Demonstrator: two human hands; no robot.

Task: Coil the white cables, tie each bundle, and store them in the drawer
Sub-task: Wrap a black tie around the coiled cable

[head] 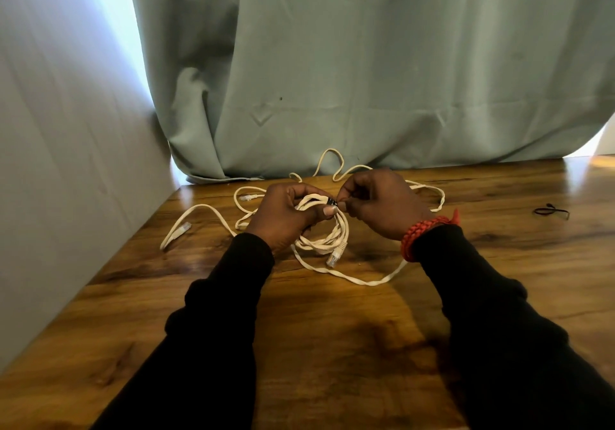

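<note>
Coiled white cable [321,230] in curled left-hand fingers [309,205], right-hand fingers [349,196] pinching its black tie [331,202].

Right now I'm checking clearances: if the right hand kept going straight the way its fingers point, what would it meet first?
The right hand points leftward at the black tie it pinches on the coiled cable. Straight on, it would likely meet the left hand's thumb first, though depth is unclear.
</note>
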